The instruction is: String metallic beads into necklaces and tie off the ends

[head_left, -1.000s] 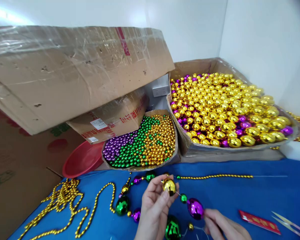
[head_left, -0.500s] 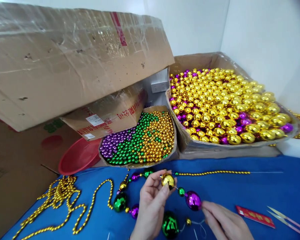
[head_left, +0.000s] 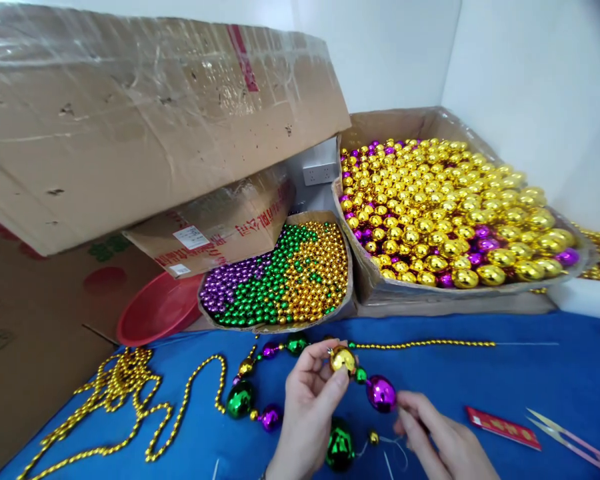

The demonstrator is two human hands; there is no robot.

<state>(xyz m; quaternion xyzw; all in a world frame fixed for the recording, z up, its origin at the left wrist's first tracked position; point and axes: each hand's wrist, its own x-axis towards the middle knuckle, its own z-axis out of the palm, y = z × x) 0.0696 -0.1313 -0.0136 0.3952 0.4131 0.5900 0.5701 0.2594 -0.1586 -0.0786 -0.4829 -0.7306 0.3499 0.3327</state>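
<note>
My left hand (head_left: pixel 310 407) pinches a large gold bead (head_left: pixel 343 361) between thumb and fingers. Against it sits a small green bead (head_left: pixel 361 375), followed by a big purple bead (head_left: pixel 381 393). At the purple bead's right end, the fingertips of my right hand (head_left: pixel 430 430) are pinched together on the clear string (head_left: pixel 403 448), mostly hidden there. Below, the string loops toward a small gold bead (head_left: pixel 374 437) beside a large green bead (head_left: pixel 340 445). Left of my left hand lies more of the beaded strand, with another green bead (head_left: pixel 241 400) and a purple one (head_left: pixel 271 418).
Gold bead chain (head_left: pixel 125 380) lies heaped on the blue cloth (head_left: pixel 190 453). Scissor-like snips (head_left: pixel 565 437) and a red packet (head_left: pixel 503 427) lie at right. Behind stand a box of small beads (head_left: pixel 353 287), a larger box of gold beads (head_left: pixel 380 290) and a red basin (head_left: pixel 155 313).
The gap between the gold bead and the small green bead has closed. The purple bead and my right hand have shifted slightly left and up, toward my left hand.
</note>
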